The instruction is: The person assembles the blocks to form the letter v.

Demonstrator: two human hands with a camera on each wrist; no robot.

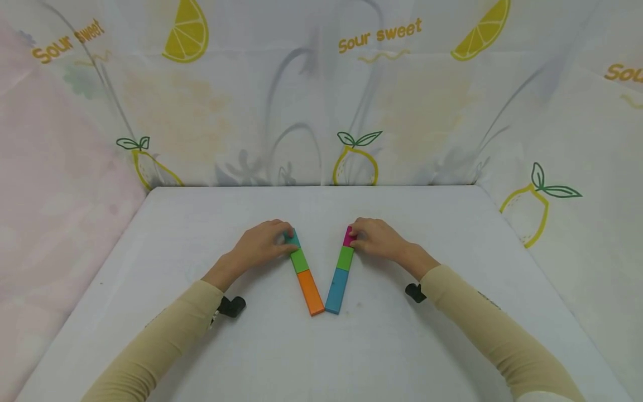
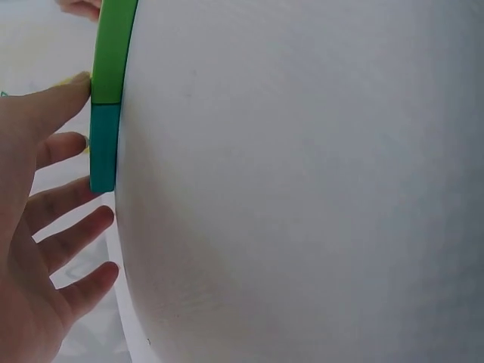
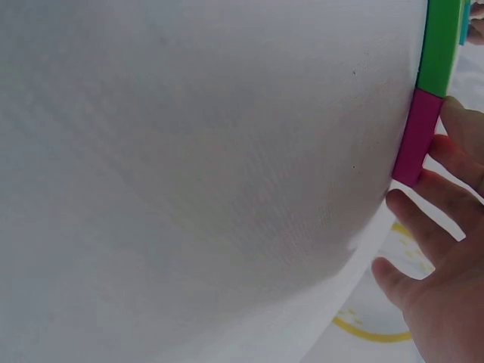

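Note:
Two rows of coloured blocks form a V on the white table, their near ends touching. In the left row lie a teal block [image 2: 103,147], a green block [image 1: 300,261] and a long orange block [image 1: 311,292]. A magenta block [image 3: 418,138], another green block [image 1: 345,258] and a long blue block [image 1: 336,291] make up the right row. My left hand [image 1: 263,243] holds the teal block at the far end with thumb and fingertips. Opposite it, my right hand [image 1: 379,240] holds the magenta block the same way; other fingers are spread in both wrist views.
The white tabletop [image 1: 321,357] spreads around the blocks. Behind and beside it hangs a cloth [image 1: 241,95] printed with lemons and lettering. A dark device [image 1: 232,307] sits at the left wrist, a similar dark device [image 1: 415,293] at the right one.

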